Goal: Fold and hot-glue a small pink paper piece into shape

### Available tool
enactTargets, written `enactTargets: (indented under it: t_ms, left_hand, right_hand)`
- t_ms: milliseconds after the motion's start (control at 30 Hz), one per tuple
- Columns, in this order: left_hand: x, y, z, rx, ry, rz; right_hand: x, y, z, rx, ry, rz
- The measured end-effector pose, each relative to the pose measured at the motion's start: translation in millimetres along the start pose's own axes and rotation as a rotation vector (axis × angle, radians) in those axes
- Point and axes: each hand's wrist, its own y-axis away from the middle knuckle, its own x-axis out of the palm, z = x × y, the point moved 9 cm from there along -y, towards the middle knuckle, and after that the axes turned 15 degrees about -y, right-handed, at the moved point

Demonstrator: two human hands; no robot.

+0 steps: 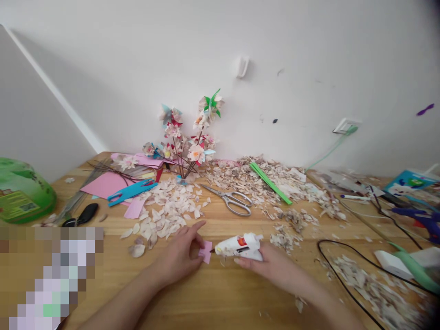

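Head view first: the left hand (182, 254) pinches a small pink paper cut-out (206, 251) between thumb and fingers, holding it just above the wooden tabletop (220, 298). The right hand (271, 266) is wrapped around a white hot-glue gun with a red label (240, 246), its nozzle aimed left and almost touching the edge of the paper piece. A black cord (343, 263) loops across the table to the right of that hand.

Behind the hands lies a spread of pale shell-like petals (168, 211), and beyond them a pair of silver metal scissors (232, 200), lying shut. Against the white wall stands a finished cluster of paper-and-petal flowers on thin dark stems (187, 146), with sheets of pink paper (103, 184) and a blue plastic clip-shaped tool (130, 191) to its left. A bundle of green strips (270, 182) rests on a wider heap of petal scraps.

As a judgement, several flowers are already built, while this pink piece is only at the gluing stage; no glue is visible on it, and the many loose petals suggest much assembly remains.
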Motion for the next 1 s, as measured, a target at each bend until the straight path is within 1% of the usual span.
enactTargets:
  t_ms: [133,233,400,533,700,1000]
  left_hand:
    - [0.4,0.0,0.5,-0.006,-0.007,0.001]
    - [1.0,0.0,-0.5,0.002,-0.010,0.005]
    - [1.3,0.2,0.3,-0.004,-0.024,0.012]
    - [0.3,-0.2,0.2,-0.017,-0.027,0.014]
    - [-1.8,-0.9,-5.1,0.017,-0.060,-0.005]
    - [1.4,-1.7,-2.6,0.002,-0.068,0.016]
  right_hand:
    - [-2.3,1.3,-3.5,-0.028,-0.034,-0.008]
    - [0.3,3.7,-5.5,-0.012,-0.016,0.008]
    - [2.4,3.0,-1.5,-0.011,-0.011,0.021]
    - [-0.3,0.5,0.7,-0.035,-0.011,0.002]
    - [-6.6,1.2,-3.5,-0.039,-0.005,-0.041]
    - [-7.1,1.5,-3.6,-0.045,-0.033,-0.028]
